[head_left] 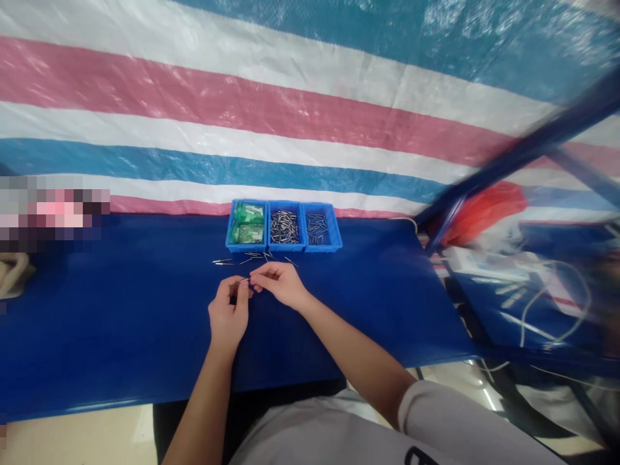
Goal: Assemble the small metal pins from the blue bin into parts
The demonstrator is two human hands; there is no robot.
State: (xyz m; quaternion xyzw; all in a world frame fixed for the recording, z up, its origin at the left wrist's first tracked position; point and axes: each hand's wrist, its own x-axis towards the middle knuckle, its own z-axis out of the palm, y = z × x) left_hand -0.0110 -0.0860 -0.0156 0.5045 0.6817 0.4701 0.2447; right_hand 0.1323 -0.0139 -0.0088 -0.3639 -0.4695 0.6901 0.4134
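Observation:
Just in front of the blue bins, my left hand (pixel 229 315) and my right hand (pixel 282 283) meet with their fingertips almost touching. A thin metal pin (pixel 245 279) lies pinched between the left thumb and fingers, and the right fingertips close on its other end. Several similar loose metal pins (pixel 223 262) lie on the table beyond the hands. Three blue bins stand side by side: the left bin (pixel 247 248) holds green plastic packets (pixel 248 234), the middle bin (pixel 287 247) a dense pile of pins, the right bin (pixel 325 248) a thinner layer.
The blue tabletop (pixel 145 310) runs up to a striped plastic sheet (pixel 271 116). To the right stand a blue metal frame (pixel 450 216), a red plastic bag (pixel 487 213) and white cables (pixel 526 316) on another surface. Beige cloth (pixel 13 272) is at the left edge, beside a pixelated area.

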